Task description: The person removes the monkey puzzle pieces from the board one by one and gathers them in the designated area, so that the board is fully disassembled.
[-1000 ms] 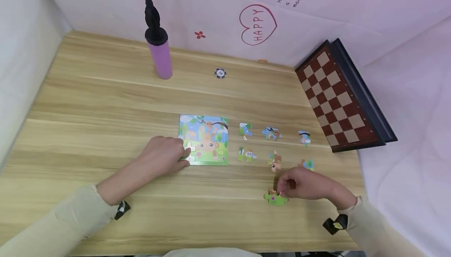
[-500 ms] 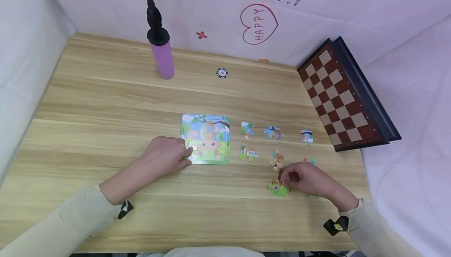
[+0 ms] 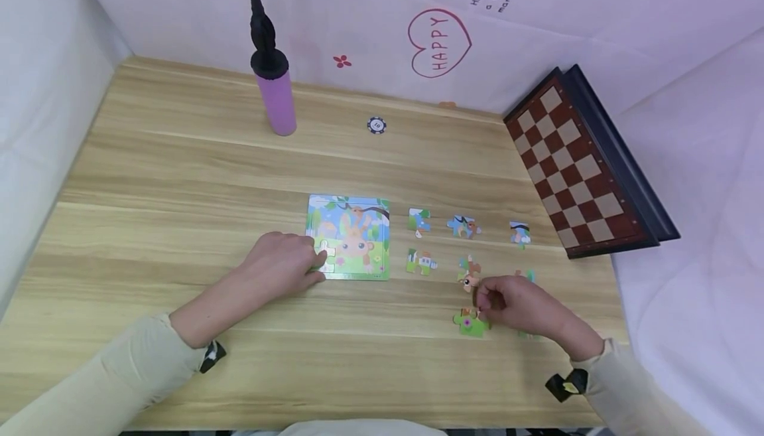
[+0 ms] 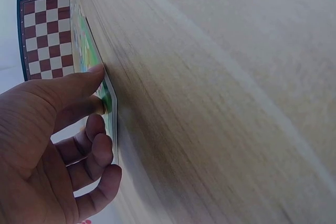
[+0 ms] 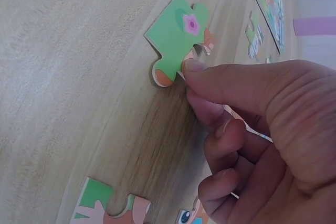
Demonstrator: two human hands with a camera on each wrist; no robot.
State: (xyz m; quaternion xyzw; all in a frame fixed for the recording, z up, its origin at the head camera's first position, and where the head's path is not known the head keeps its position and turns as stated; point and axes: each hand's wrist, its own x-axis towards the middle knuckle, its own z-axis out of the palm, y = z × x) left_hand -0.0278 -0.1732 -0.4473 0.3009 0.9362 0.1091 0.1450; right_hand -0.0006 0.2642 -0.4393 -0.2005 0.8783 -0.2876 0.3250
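Note:
A square jigsaw board (image 3: 358,223) with a rabbit picture lies mid-table. My left hand (image 3: 283,263) holds its lower left corner with thumb and index finger, beside a fitted piece (image 3: 327,248). The left wrist view shows the thumb at the board's edge and the other fingers curled loosely. My right hand (image 3: 516,300) pinches the edge of a green jigsaw piece (image 5: 176,30) with a pink flower. This piece is low over or on the table; I cannot tell which. Just above it lies a piece with an eye (image 3: 467,281). My right hand partly covers other pieces behind it.
Several loose pieces lie right of the board, among them a house piece (image 3: 421,262) and a bird piece (image 3: 463,225). A chessboard (image 3: 570,170) leans at the right. A purple pump (image 3: 277,104) and a poker chip (image 3: 377,125) are at the back.
My right hand, pinching the green jigsaw piece, has moved slightly away from the table's front edge, towards the other pieces. My left hand keeps its place on the board's corner.

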